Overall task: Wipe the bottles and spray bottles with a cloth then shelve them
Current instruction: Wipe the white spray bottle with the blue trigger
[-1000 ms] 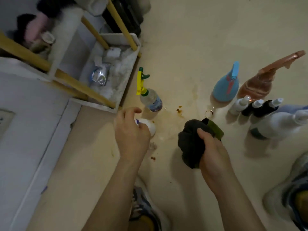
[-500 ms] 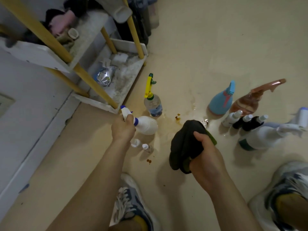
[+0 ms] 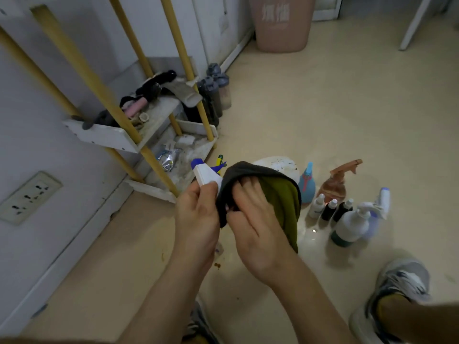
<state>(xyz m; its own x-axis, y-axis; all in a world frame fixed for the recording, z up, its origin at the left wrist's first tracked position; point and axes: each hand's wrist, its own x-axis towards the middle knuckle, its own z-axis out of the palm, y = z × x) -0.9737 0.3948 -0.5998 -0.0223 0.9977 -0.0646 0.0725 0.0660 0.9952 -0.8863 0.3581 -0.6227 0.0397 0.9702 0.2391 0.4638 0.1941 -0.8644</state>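
- Beige glossy floor [image 3: 310, 115] fills the room, stained with small brown spots near the person's shoes and carrying a wet sheen beside the bottles.
- Nearest, the left hand [image 3: 198, 217] is closed around the neck of a white plastic spray bottle with a blue nozzle tip [image 3: 205, 173], held up in the air above the floor; its body is hidden under the cloth.
- The right hand [image 3: 250, 224] grips a soft dark grey cloth with an olive-green inner face [image 3: 280, 194], wrapped over the bottle's body.
- Judged from this, the bottle is light, rigid and smooth plastic, probably slippery if damp; the neck under the trigger head looks the surest hold, while the limp cloth moulds round the body.
- Just right, standing on the floor: a white pump bottle with a dark green base [image 3: 349, 225], three small dropper-style bottles, one white and two dark [image 3: 330, 208], a blue spray bottle [image 3: 307, 186] and a translucent brown spray bottle with a copper-pink trigger [image 3: 334, 187]. Any labels are too small to read.
- Further left, a grimy white shelf rack with yellow poles [image 3: 116, 137] stands against the wall, its trays cluttered; it is the likely place for shelving.
- Farthest, a pink plastic bin [image 3: 283, 23] shows pale printed characters, too blurred to read.
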